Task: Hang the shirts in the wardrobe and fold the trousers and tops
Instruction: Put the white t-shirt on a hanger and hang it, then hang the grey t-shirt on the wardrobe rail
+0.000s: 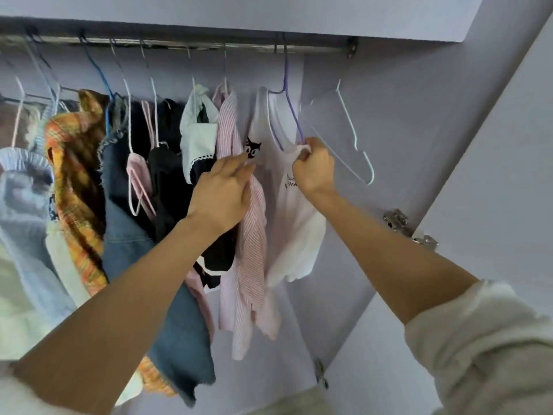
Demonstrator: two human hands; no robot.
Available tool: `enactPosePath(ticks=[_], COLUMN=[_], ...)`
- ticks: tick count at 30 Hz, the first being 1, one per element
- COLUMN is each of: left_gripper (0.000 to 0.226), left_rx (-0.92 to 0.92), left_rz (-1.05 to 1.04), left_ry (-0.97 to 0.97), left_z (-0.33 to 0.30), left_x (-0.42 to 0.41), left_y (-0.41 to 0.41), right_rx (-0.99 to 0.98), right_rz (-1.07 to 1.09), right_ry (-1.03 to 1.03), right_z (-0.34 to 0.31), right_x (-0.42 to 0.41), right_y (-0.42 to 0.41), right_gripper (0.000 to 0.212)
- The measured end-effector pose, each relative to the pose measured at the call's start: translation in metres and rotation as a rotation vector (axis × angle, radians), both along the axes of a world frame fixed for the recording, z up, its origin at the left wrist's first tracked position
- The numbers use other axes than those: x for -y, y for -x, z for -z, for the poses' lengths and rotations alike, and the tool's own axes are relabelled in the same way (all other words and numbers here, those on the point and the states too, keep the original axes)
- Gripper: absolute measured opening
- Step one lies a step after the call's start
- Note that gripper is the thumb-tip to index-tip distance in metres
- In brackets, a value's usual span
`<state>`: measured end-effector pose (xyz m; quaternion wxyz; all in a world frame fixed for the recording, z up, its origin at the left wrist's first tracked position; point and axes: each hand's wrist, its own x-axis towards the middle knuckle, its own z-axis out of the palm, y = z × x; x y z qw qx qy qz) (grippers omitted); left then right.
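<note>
Up at the steel wardrobe rail (179, 44), the pale pink printed cotton top (287, 205) hangs on a thin purple wire hanger (294, 115) near the rail's right end. The right hand (314, 169) pinches its shoulder strap; the left hand (223, 190), fingers curled, grips the cloth's other edge beside the pink striped shirt (248, 253). Best to seat both straps evenly, I'd say, or it slips.

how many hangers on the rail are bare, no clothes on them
1 that is clearly bare: the white hanger at the far right end of the rail. More may be hidden among the packed clothes further left.
</note>
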<state>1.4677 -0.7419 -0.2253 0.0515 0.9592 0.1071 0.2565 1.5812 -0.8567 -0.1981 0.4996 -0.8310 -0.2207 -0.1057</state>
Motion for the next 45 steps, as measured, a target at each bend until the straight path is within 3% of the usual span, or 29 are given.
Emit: enactPosePath(ticks=[6, 13, 19, 25, 29, 32, 36, 42, 45], left_gripper=[0.045, 0.049, 0.052, 0.047, 0.038, 0.031, 0.029, 0.026, 0.026], left_rx=[-0.04, -0.087, -0.185, 0.029, 0.071, 0.082, 0.05, 0.215, 0.301], left_rz=[-0.042, -0.087, -0.109, -0.126, -0.22, -0.359, -0.699, -1.321, -1.626], left_ry=[-0.053, -0.06, -0.028, 0.113, 0.297, 0.431, 0.544, 0.619, 0.687], left_z=[0.001, 0.0, -0.008, -0.015, 0.011, 0.045, 0.09, 0.128, 0.139], left_x=[-0.007, -0.008, -0.001, 0.02, 0.043, 0.066, 0.111, 0.232, 0.331], left_y=[0.0, 0.006, 0.011, 0.066, 0.144, 0.214, 0.325, 0.473, 0.525], right_rx=[-0.035, -0.027, 0.13, 0.192, 0.126, -0.019, -0.164, -0.06, -0.01], right_rz=[-0.102, -0.198, -0.273, -0.259, -0.44, -0.647, -1.006, -1.577, -1.862], right_ry=[0.075, 0.158, 0.32, 0.176, 0.154, 0.197, 0.413, 0.612, 0.687], right_z=[-0.02, 0.005, 0.017, 0.023, 0.052, 0.084, 0.132, 0.174, 0.188], right_x=[-0.061, -0.056, -0.025, 0.019, 0.05, 0.06, 0.057, 0.067, 0.108], right_y=[-0.025, -0.009, 0.017, 0.076, 0.144, 0.191, 0.26, 0.394, 0.469], right_gripper=[0.032, 0.028, 0.052, 0.039, 0.028, 0.026, 0.023, 0.026, 0.026])
